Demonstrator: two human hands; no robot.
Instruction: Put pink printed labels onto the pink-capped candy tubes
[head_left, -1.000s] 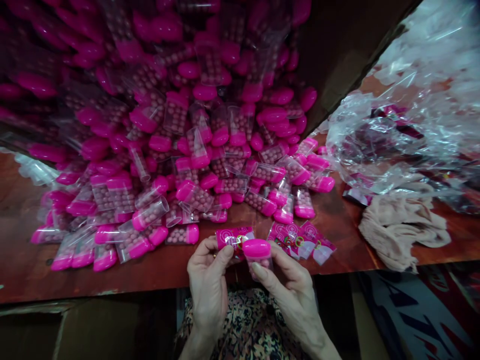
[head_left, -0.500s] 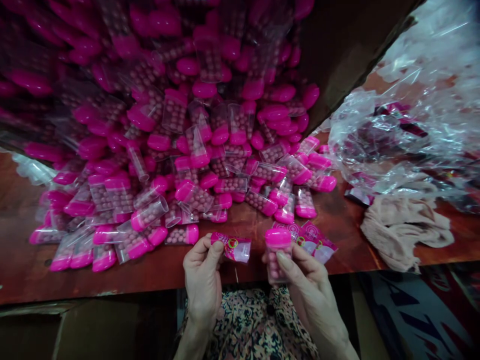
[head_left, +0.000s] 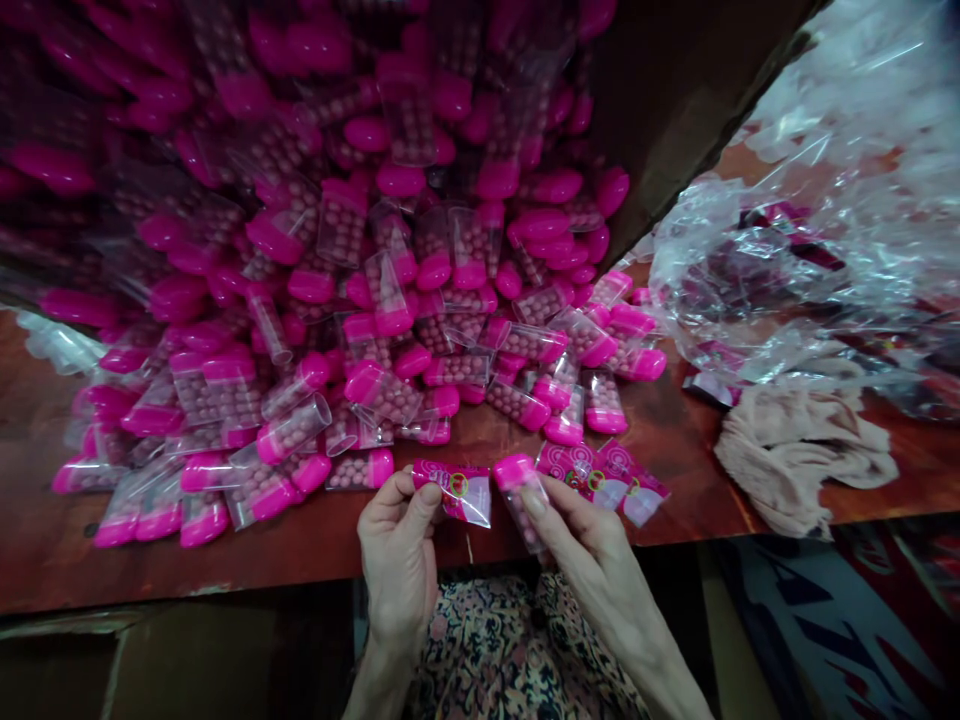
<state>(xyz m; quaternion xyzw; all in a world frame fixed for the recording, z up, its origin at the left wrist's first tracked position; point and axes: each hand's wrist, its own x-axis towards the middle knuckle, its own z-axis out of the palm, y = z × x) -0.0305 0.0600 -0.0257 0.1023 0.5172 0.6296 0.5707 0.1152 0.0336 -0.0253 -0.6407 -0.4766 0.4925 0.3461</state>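
the left hand [head_left: 401, 555] pinches a flat, glossy magenta-and-white printed film piece [head_left: 466, 492] by its left end, at the lower middle of the frame. just right of it, the right hand [head_left: 592, 540] has thumb and fingers closed on a small clear plastic container with a bright pink rounded cap [head_left: 511, 472], tilted, cap toward the upper left. film and container are apart – nothing is wrapped round the container as far as it shows, so handling of this pair looks to be at an early point.

much seems left: a large heap of similar pink-capped clear containers filled with pinkish beads [head_left: 386, 395] fills the upper left and centre, and those clearly visible carry no printed film. a few more magenta printed film pieces [head_left: 637, 490] lie just beyond the right hand.

the heap spills from a dark brown box [head_left: 667, 100] onto a reddish-brown table [head_left: 262, 565], leaving only a narrow strip near the hands – probably the main crowding. crumpled clear plastic film [head_left: 825, 260] covers the upper right, with a wrinkled beige cloth [head_left: 795, 455] below it, both clear of the hands.
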